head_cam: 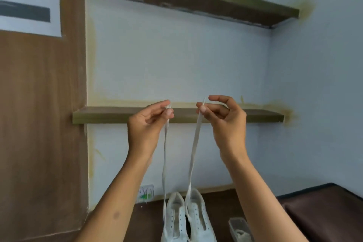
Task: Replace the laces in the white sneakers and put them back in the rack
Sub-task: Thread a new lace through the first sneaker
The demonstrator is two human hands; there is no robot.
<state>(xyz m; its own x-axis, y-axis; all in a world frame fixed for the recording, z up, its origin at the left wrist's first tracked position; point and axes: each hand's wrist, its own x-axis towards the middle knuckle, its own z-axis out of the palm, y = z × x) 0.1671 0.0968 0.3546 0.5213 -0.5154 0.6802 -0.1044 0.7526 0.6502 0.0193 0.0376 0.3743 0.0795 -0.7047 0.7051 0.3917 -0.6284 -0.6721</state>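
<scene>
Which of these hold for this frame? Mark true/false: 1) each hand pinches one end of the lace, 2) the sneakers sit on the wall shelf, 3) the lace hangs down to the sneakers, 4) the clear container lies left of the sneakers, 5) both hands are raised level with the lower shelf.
1. True: the left hand and right hand each pinch one end of the flat white shoelace.
2. False: the pair of white canvas sneakers sits on the dark surface below.
3. True.
4. False: the small clear plastic container lies right of them.
5. True: they are in front of the lower brown wooden wall shelf.
</scene>
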